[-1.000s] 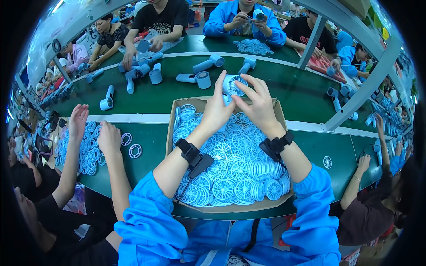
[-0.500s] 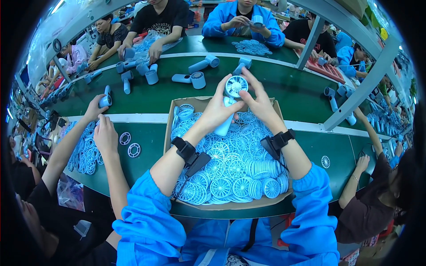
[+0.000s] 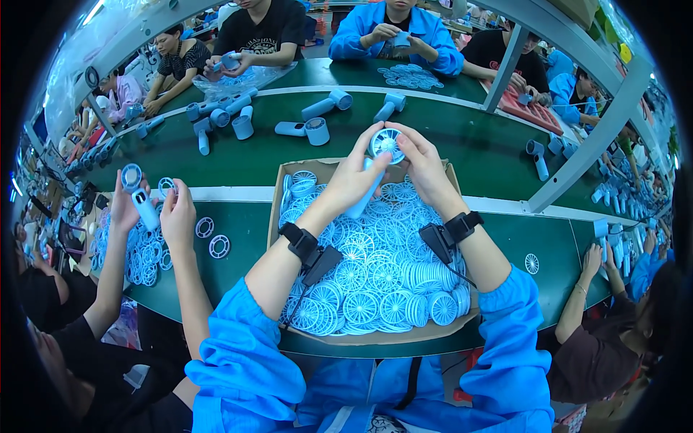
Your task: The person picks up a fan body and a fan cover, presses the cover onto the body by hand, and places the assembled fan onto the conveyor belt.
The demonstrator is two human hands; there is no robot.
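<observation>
Both my hands hold a light blue handheld fan point(image 3: 385, 143) above the far part of a cardboard box. My left hand point(image 3: 355, 175) is closed around its handle and the left of its round head. The fingers and thumb of my right hand point(image 3: 424, 164) press on the rim and front of that head, where a spoked face shows. The handle slants down toward me, partly behind my left hand. Beneath my hands, the cardboard box point(image 3: 464, 180) is filled with many round spoked fan grilles point(image 3: 361, 307), some stacked on edge.
Handheld fans point(image 3: 316, 131) lie along the green conveyor point(image 3: 253, 169) beyond the box. Left of me, a co-worker's hands hold a fan point(image 3: 144, 206) and a ring, over a pile of rings point(image 3: 144, 260). One grille point(image 3: 531, 263) lies on the right. A metal post point(image 3: 588, 137) stands at right.
My right fingers have closed in over the fan's head, and the fan has shifted slightly. The co-worker at left has raised a fan and a ring. Fans on the conveyor have moved slightly left.
</observation>
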